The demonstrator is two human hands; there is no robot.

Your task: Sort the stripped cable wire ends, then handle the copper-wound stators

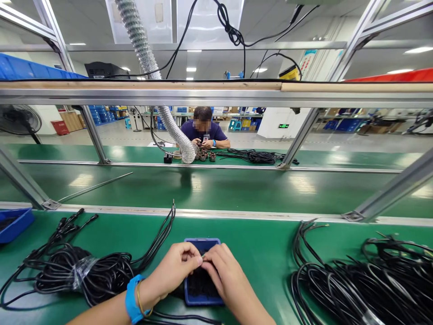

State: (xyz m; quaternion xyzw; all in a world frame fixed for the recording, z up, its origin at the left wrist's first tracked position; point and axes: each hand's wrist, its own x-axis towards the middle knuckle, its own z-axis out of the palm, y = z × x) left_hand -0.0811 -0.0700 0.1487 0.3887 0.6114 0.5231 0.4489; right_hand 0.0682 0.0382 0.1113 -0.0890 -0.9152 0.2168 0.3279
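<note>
Blue plastic walls enclose the small rectangular bin (204, 301) that we have on the green table (264, 253), with a loose mass of small black pieces (203, 284) inside. Above its opening, we bring our left hand (179, 266) and right hand (226, 271) together. The fingers of each are closed in a pinch, their tips meeting; a tiny pale speck (203, 256) shows there, too small for us to name, and we cannot tell which hand grips it. Our left wrist wears a bright blue band (132, 300) and a thin yellow bangle (139, 299). Left of the bin lies a bundle of black cable (111, 273) bound with clear wrap (83, 271); well to its right, looped black cables (358, 284) spread out. Well beyond the bin, a person in a dark blue shirt (219, 133) bends over the far side.
</note>
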